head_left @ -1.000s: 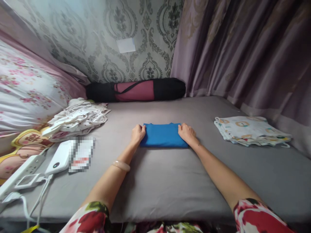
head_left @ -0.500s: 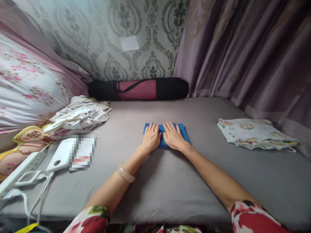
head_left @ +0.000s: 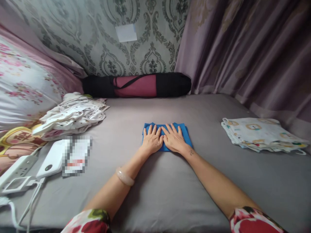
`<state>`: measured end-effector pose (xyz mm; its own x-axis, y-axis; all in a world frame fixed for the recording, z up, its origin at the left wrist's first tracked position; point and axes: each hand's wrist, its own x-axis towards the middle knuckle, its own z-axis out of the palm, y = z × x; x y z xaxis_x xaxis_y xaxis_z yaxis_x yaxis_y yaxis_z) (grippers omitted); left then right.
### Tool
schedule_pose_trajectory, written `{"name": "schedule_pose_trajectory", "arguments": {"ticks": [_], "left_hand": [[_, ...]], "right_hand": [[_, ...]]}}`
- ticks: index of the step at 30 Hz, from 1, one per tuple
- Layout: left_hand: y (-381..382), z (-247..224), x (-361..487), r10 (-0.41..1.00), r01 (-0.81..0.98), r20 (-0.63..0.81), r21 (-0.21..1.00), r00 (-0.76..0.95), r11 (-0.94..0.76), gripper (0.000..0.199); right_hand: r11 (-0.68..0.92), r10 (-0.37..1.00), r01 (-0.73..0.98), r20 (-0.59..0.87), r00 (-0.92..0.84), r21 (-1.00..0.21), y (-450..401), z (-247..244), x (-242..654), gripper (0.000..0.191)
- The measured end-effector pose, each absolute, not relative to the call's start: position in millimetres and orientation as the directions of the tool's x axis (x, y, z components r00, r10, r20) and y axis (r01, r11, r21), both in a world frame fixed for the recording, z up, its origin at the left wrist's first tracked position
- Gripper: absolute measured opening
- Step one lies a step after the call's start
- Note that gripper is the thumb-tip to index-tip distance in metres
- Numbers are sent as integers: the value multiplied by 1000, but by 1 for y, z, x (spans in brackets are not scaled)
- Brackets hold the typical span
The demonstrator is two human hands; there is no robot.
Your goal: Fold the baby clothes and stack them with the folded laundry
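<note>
A folded blue cloth (head_left: pixel 166 148) lies flat on the grey bed sheet (head_left: pixel 167 191), in the middle of the view. My left hand (head_left: pixel 152 139) rests palm down on its left half, fingers stretched out and apart. On the right half my right hand (head_left: pixel 174 139) lies flat too, fingers spread and pointing away from me. The two thumbs come close together near the cloth's centre. Both palms hide much of the cloth, whose far edge and right side show around the fingers.
At the right lies a stack of folded printed cloths (head_left: pixel 262 132). A heap of white clothes (head_left: pixel 75 111), a white power bank (head_left: pixel 53 158) and a power strip (head_left: pixel 18 170) with cables sit left. A long black and maroon bag (head_left: pixel 136 85) lies along the wall.
Both hands stay flat on the blue cloth; the left has slid slightly inward, bringing the thumbs closer together. The camera view has shifted a little.
</note>
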<state>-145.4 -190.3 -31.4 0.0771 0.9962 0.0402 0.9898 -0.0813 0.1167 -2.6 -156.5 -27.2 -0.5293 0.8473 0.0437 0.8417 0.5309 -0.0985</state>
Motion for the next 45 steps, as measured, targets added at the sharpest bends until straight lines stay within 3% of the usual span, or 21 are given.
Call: {"name": "schedule_pose_trajectory", "arguments": {"ticks": [9,15,22,32,37,45], "left_hand": [[-184,-31,-151,981,983,184,157,69,-99,43],[-183,-29,-151,953,988,301,140,16,-61,46],[-180,-43,-157,991,986,132,161,12,-34,52],[-185,-29,-152,980,988,199,146,25,-55,48],[-192,-26,-143,963,986,255,116,90,-123,47],[-194,-38,-139,983,979,102,120,150,-162,56]], "right_hand": [[529,848,840,52,-527,-122,-157,-23,-2,54],[579,814,804,159,-559,-135,-161,-20,-13,57],[603,797,781,92,-596,-161,-160,-36,-19,59],[596,802,784,94,-590,-171,-159,-31,-17,58],[508,855,854,182,-485,-110,-157,-23,-6,59],[475,880,873,95,-466,-112,-157,-31,4,57]]}}
